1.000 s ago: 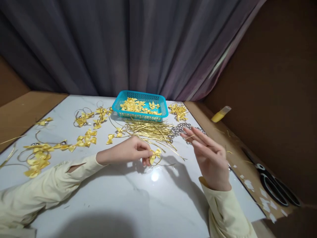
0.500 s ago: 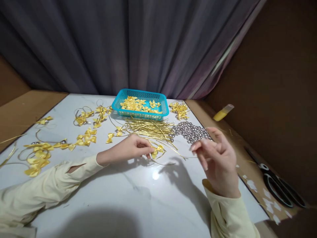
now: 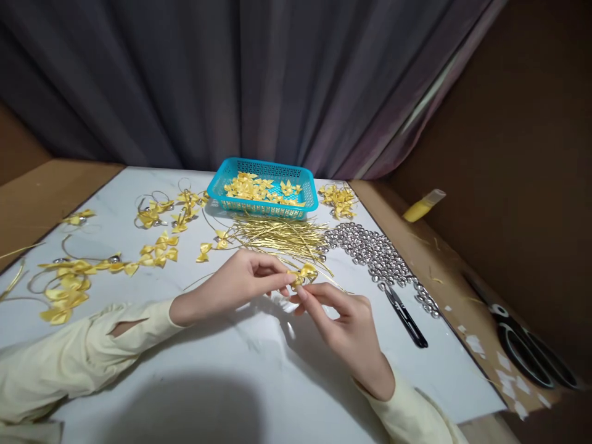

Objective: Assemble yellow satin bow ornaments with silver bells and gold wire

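While hands pinch a bow, gold wires lie behind.

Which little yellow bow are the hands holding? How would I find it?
Start at the blue basket at the back of the white table, then come toward the person past the pile of gold wires. There the left hand and right hand meet, pinching one yellow bow. It is the only bow held in fingers; the others lie loose.

Yellow bows fill a turquoise basket beside silver bells.
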The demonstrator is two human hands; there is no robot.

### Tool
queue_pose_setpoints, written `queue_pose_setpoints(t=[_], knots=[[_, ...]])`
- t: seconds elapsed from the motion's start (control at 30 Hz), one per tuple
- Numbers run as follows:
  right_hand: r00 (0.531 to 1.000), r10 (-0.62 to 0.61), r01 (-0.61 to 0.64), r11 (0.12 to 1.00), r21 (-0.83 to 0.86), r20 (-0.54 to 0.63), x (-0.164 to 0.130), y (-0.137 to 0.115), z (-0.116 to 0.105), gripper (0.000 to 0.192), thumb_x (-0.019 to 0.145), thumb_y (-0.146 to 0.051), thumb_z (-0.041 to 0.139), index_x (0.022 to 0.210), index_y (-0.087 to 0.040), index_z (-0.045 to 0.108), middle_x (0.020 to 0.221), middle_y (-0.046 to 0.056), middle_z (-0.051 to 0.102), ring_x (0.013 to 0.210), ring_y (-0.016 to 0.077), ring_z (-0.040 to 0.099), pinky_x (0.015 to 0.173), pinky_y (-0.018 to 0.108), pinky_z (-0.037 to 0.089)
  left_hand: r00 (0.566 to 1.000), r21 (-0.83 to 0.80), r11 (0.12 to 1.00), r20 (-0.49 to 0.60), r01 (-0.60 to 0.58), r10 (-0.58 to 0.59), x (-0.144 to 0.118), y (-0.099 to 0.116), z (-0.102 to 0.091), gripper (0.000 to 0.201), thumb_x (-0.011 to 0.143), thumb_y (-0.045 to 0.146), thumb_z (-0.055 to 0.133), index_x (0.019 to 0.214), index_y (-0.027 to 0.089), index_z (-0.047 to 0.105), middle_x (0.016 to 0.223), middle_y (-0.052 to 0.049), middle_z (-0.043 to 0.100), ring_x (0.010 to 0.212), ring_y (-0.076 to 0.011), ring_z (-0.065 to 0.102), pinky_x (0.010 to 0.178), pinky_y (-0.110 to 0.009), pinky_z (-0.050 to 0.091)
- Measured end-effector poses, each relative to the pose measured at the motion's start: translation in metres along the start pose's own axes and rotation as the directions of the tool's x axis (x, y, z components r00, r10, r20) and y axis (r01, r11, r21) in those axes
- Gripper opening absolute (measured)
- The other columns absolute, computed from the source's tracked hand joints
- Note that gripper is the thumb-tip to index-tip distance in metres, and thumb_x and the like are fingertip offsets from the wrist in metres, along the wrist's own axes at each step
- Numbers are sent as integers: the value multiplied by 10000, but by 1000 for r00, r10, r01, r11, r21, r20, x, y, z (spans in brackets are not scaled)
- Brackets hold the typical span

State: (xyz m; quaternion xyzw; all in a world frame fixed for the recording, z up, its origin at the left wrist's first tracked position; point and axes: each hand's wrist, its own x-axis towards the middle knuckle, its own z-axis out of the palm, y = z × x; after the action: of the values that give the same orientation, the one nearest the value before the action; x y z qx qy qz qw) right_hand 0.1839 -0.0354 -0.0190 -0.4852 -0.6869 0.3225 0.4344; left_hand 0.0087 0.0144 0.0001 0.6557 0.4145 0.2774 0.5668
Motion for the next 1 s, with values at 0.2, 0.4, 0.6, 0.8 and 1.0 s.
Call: queue_pose_setpoints(t=[0.2, 0.4, 0.6, 0.8, 1.0], knots=[[999, -32, 32, 999, -21, -5, 0, -1, 2, 123, 825, -142, 547, 778, -130, 661, 662, 27, 695, 582, 109, 673, 545, 148, 513, 998, -115, 993, -56, 21, -27, -1, -1, 5, 105, 734, 229, 652, 685, 143, 616, 669, 5, 671, 614, -94, 590, 558, -175, 433], [999, -29, 29, 1000, -12, 17, 0, 1, 3, 124, 833, -139, 536, 788, -137, 651, 726, 28, 711, 596, 102, 672, 576, 151, 505, 996, -210, 975, -39, 68, -77, -1, -2, 7, 136, 754, 250, 643, 775, 165, 539, 611, 21, 678, 504, -75, 549, 461, -157, 350], [1000, -25, 25, 999, -24, 6, 0, 2, 4, 134, 839, -145, 526, 792, -149, 651, 682, 12, 702, 603, 104, 671, 602, 158, 499, 994, -267, 959, -40, 91, -105, -1, -4, 10, 193, 767, 249, 632, 927, 181, 550, 617, 18, 696, 530, -92, 579, 502, -167, 376], [999, -46, 48, 997, -67, 24, 0, 3, 4, 148, 840, -144, 510, 798, -141, 651, 660, 16, 695, 577, 106, 657, 586, 169, 489, 989, -301, 944, -9, 137, -146, -2, -4, 11, 177, 756, 270, 634, 890, 154, 625, 703, -23, 696, 709, -149, 630, 690, -252, 444], [999, -37, 40, 993, -114, 26, 1, 7, 4, 185, 843, -158, 492, 711, -153, 621, 580, 7, 664, 535, 117, 630, 584, 191, 485, 983, -253, 956, -72, 148, -171, -3, 0, 13, 129, 735, 255, 647, 816, 163, 686, 825, -21, 684, 780, -142, 596, 711, -238, 426]])
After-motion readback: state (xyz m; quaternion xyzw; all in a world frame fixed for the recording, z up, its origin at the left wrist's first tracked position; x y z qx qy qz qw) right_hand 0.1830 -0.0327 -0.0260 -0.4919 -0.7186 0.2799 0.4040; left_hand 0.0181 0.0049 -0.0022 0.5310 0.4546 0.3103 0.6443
